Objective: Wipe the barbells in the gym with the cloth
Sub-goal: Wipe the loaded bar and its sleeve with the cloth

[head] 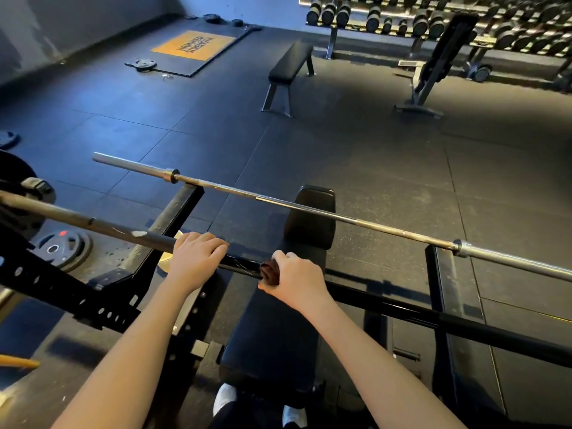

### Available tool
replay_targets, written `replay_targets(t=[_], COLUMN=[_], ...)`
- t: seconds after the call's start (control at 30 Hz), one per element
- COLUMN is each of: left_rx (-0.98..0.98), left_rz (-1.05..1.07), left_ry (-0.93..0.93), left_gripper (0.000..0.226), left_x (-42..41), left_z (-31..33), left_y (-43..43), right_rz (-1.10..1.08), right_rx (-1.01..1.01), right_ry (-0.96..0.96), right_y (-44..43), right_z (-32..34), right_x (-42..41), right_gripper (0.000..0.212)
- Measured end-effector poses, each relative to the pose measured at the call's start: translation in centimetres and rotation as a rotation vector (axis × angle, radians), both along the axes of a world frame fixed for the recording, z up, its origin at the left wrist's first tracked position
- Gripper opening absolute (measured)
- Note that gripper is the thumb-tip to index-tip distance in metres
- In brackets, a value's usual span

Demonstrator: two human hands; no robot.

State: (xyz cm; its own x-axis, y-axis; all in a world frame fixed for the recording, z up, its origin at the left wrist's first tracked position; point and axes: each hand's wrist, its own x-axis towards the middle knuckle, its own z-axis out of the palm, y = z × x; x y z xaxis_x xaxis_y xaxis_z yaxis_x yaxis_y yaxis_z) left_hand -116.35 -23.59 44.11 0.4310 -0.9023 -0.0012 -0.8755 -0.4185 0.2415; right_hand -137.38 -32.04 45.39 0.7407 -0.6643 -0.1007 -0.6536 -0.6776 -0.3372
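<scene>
We hold the near barbell (pixel 402 312) with both hands, the cloth (pixel 268 271) bunched against it.

Our left hand (pixel 198 258) curls over the shaft; near it our right hand (pixel 295 283) grips the one dark cloth, wrapped on the bar above the bench (pixel 272 335). The cloth looks soft and light, and should fold round the shaft; the bar is stiff steel, likely heavy, so we judge it best left on its rack and gripped mid-shaft. Beyond lies a second barbell (pixel 309 211), bare silver, untouched. We count two barbells on racks, one cloth, two hands. Farther off, a flat bench (pixel 291 61) and a dumbbell rack (pixel 433 23).
</scene>
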Motion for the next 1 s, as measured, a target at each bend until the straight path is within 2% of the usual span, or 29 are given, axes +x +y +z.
replay_targets(t=[0.07, 0.17, 0.3, 0.4, 0.5, 0.67, 0.87, 1.0], left_rx=[0.022, 0.071, 0.083, 0.067, 0.011, 0.002, 0.047, 0.134], left_rz=[-0.024, -0.084, -0.119, -0.119, -0.1, -0.137, -0.114, -0.026], left_ry=[0.023, 0.1, 0.105, 0.163, 0.231, 0.141, 0.153, 0.059], left_gripper=[0.046, 0.062, 0.038, 0.037, 0.035, 0.035, 0.042, 0.059], left_x=[0.2, 0.5, 0.8, 1.0, 1.7, 2.5, 2.7, 3.6], left_z=[0.1, 0.8, 1.1, 1.2, 1.4, 1.5, 1.5, 1.6], left_y=[0.1, 0.4, 0.7, 0.8, 1.1, 2.4, 2.5, 3.1], right_rz=[-0.026, -0.042, -0.117, -0.171, -0.153, -0.06, -0.116, -0.104], right_rx=[0.039, 0.019, -0.065, -0.084, -0.122, -0.079, -0.128, -0.154], right_ry=[-0.031, -0.085, -0.043, 0.035, 0.073, 0.015, -0.006, 0.144], right_y=[-0.1, 0.5, 0.6, 0.5, 1.1, 2.2, 2.0, 1.5], right_z=[0.1, 0.2, -0.2, -0.2, 0.2, 0.4, -0.1, -0.3], right_x=[-0.2, -1.8, -6.1, -7.1, -3.7, 2.4, -2.9, -4.4], right_gripper=[0.049, 0.047, 0.054, 0.054, 0.055, 0.054, 0.064, 0.073])
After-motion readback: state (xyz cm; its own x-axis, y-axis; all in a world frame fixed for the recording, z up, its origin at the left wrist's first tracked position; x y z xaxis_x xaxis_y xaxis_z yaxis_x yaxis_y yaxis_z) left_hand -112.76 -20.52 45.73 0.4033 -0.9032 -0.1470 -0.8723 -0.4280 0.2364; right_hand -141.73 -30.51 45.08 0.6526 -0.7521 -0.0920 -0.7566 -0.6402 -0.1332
